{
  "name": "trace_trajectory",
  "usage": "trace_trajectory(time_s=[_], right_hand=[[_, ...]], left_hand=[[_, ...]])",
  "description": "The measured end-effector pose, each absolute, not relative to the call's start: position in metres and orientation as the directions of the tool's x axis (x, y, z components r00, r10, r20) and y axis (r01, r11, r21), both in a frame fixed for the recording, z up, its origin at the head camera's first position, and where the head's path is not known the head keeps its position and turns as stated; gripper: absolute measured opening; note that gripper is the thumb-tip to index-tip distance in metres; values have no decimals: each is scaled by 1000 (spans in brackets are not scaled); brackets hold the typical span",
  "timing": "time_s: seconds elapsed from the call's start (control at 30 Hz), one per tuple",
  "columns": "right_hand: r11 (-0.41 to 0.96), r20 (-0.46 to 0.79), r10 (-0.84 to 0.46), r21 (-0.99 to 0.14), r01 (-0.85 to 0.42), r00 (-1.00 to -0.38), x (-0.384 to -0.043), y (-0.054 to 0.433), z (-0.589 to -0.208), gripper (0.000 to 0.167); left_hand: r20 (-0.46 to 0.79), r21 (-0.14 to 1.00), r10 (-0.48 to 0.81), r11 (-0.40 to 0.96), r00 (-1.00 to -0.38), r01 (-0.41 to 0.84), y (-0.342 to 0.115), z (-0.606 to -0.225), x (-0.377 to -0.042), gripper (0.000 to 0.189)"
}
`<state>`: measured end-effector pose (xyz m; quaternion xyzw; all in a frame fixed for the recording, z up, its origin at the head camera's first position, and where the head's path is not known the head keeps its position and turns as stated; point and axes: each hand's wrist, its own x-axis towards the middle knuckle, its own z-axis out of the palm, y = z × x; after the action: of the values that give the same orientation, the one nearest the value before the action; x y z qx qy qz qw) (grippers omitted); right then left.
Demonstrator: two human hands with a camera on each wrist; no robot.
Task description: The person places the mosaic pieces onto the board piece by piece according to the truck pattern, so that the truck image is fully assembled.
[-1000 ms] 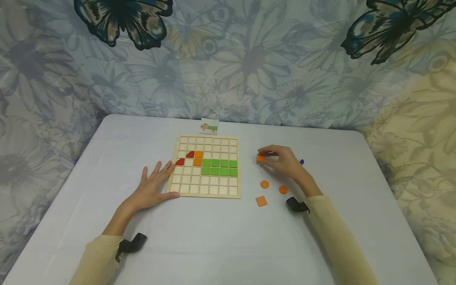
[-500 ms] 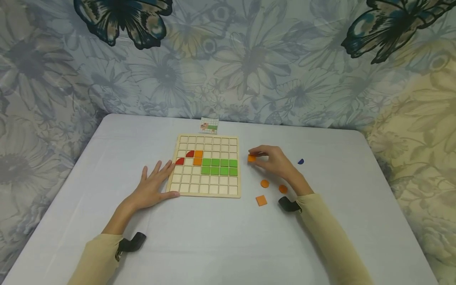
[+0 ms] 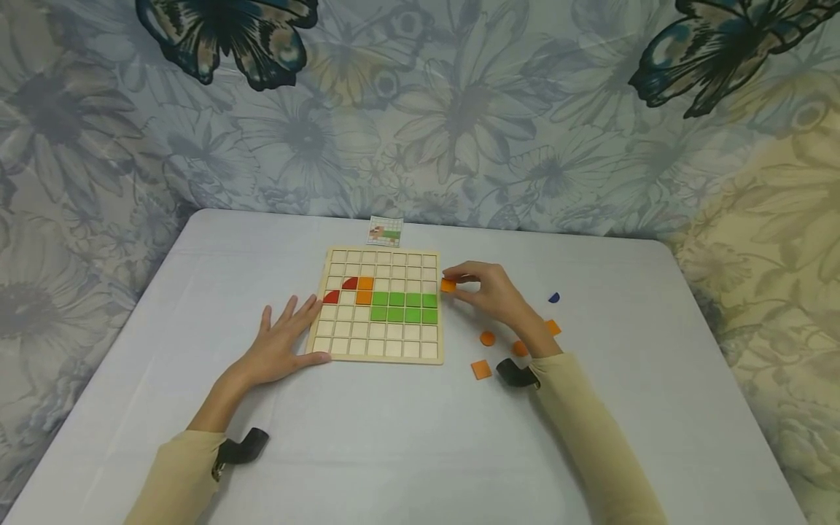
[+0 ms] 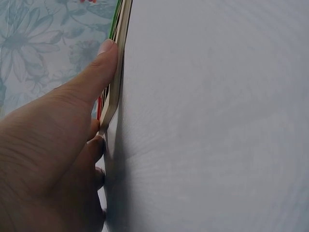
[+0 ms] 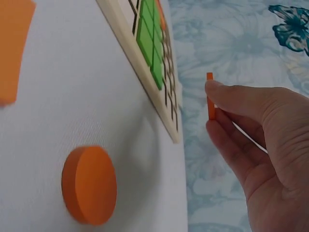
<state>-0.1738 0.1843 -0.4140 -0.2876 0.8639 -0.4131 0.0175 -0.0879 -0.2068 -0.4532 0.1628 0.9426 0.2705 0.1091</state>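
Note:
My right hand (image 3: 488, 293) pinches an orange square tile (image 3: 448, 286) between thumb and fingertips, just off the right edge of the wooden grid board (image 3: 394, 350). In the right wrist view the held tile (image 5: 211, 99) shows edge-on. Spread at the board's left side, my left hand (image 3: 278, 350) has its thumb on the near left corner and fingertips on the left edge. Set in the board are green square tiles (image 3: 405, 308), two orange square tiles (image 3: 364, 291) and two red quarter-round tiles (image 3: 332, 297).
Right of the board lie orange round tiles (image 3: 487, 338), a loose orange square (image 3: 482, 370), another orange piece (image 3: 554, 327) partly behind the right wrist, and a dark blue half-round tile (image 3: 554, 297). A small pattern card (image 3: 385, 232) lies behind the board.
My right hand has moved left with the orange square tile, up to the board's right edge. An orange piece and the blue tile have come into view behind it. My left hand stays still.

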Motion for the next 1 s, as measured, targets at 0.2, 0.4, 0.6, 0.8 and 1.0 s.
trace_trajectory(time_s=[0.2,0.4,0.6,0.8,1.0], right_hand=[[473,207,-521,-737,-482,-828,-173,172,-415,33],[453,207,-549,-740,-497,-810,-172,158,-418,31],[436,215,-586,-728,-528,-781,-170,142,-420,31],[439,201,-604,-724,-532,-771,-165,125,-422,33],[446,214,-620,-696,-563,-755,-160,109,-425,31]], left_hand=[[-110,537,365,804,-925,253,-207,-453,-88,106],[-111,546,364,800,-925,249,-207,-452,-87,105],[-115,545,362,802,-925,246,-207,-454,-86,106],[-116,558,362,794,-925,241,-207,-454,-85,106],[-110,555,360,795,-926,243,-206,-452,-85,106]])
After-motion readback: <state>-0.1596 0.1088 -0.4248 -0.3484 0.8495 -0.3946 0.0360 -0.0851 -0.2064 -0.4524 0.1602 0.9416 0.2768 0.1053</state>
